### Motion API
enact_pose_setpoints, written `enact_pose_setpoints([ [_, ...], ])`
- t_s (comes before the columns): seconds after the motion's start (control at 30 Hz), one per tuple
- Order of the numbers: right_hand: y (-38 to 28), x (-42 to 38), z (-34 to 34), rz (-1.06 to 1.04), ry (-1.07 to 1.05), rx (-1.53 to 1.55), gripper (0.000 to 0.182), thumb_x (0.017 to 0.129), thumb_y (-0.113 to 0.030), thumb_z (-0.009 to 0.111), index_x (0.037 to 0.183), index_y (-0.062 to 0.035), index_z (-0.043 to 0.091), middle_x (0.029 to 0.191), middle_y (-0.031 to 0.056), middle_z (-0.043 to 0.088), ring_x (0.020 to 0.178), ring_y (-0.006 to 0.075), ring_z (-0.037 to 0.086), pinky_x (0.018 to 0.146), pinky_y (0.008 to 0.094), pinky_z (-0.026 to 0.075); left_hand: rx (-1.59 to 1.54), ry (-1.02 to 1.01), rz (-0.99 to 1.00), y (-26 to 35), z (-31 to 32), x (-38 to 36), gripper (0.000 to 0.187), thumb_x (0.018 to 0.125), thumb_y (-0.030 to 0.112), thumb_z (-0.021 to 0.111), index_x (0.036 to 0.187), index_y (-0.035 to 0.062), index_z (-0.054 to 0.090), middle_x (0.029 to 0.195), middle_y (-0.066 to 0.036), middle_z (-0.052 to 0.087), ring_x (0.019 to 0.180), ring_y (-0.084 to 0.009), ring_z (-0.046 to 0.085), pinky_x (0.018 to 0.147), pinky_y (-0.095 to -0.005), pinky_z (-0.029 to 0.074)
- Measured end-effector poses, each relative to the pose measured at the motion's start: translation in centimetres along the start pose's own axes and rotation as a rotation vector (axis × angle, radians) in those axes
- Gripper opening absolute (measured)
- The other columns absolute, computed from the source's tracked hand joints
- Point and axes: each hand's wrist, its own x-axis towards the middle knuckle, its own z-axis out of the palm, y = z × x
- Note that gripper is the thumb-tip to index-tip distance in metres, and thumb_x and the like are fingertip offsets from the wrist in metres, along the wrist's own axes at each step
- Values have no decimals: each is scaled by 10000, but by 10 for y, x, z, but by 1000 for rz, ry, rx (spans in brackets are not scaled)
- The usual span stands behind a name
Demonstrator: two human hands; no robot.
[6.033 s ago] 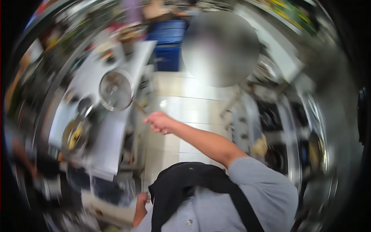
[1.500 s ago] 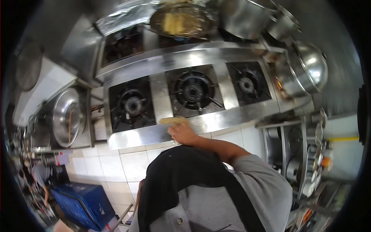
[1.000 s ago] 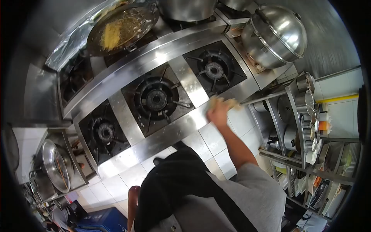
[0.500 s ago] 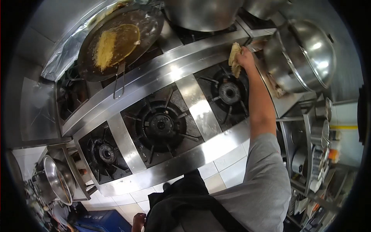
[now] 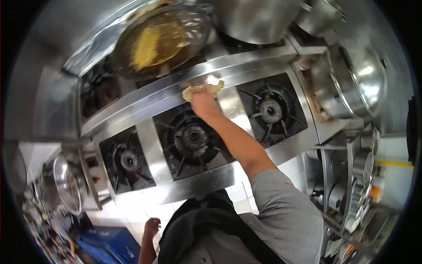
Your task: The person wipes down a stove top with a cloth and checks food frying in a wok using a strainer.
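Note:
My right hand is closed on a crumpled, yellowish cleaning cloth. It presses the cloth against the raised steel ledge behind the middle burner. My left hand hangs low beside my dark apron, away from the stove, its fingers loosely bent and nothing visible in them. Behind the ledge sits a wide dark pan with a yellow mass in it, blurred.
The right burner and left burner flank the middle one. Large steel pots stand at the back, and a big metal bowl at the right. A shelf rack holds pans. A blue bin is lower left.
My right hand has moved left along the ledge with the cloth, from behind the right burner to behind the middle one. My left hand shows more fully. The view has shifted.

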Motion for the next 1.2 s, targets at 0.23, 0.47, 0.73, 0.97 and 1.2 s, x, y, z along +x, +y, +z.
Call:
enact_pose_setpoints([
  [0.23,66,-2,0,71,-2,72,193,761,-201,542,875,-75,634,701,184,598,645,386,577,601,482,464,-215,183,42,-28,2,-51,263,844,216,533,952,-16,593,804,-115,633,645,-161,609,591,-294,491],
  [0.47,-39,24,39,253,-125,107,235,742,-214,550,858,-20,614,814,242,607,803,434,574,707,488,458,235,73,-104,-224,53,-53,412,771,371,582,992,28,633,987,-184,633,944,-316,597,821,-376,467],
  [0.73,-341,82,107,-147,-429,267,299,772,-236,553,902,26,612,878,265,604,865,411,584,758,462,463,-252,179,-230,-232,18,-68,352,774,317,562,924,8,637,863,-178,646,843,-283,622,763,-366,479],
  [0.97,-573,55,117,-547,-581,142,276,787,-259,540,917,-32,631,857,231,619,839,391,594,748,455,468,-615,362,-219,-270,-44,-86,296,804,237,562,905,-39,596,720,-148,625,642,-206,619,628,-328,495],
  [1.2,-646,-117,95,-954,-666,18,162,753,-148,537,875,-62,598,751,151,639,698,301,641,617,407,518,-677,252,-334,-416,-53,-63,278,822,223,533,937,-29,560,766,-133,605,572,-200,598,464,-321,476],
])
